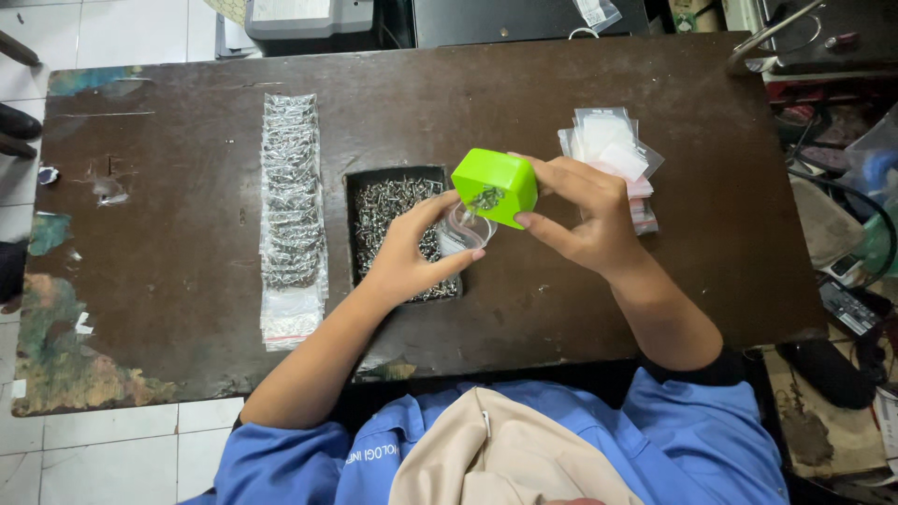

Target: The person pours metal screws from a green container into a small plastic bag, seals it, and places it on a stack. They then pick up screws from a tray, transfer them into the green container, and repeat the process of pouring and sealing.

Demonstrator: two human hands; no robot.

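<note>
Dark worktable (580, 290), green scoop (496, 185) tilted, screw-filled

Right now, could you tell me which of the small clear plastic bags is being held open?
The small clear bag in the left hand, under the green scoop; the filled row and empty stack lie flat.

Worn dark-brown table (187, 281), scuffed, with flaking patches of paint (56, 365) along the left edge. On the left half, a long overlapping row of small clear bags (292, 215) filled with metal parts, running from far side to near side. On the right half, a loose stack of flat empty clear bags (608, 150). Beyond the far edge, a grey box-shaped machine (309, 19). White tiled floor (112, 449) at left; cluttered shelf with cables (842, 281) at right.
</note>
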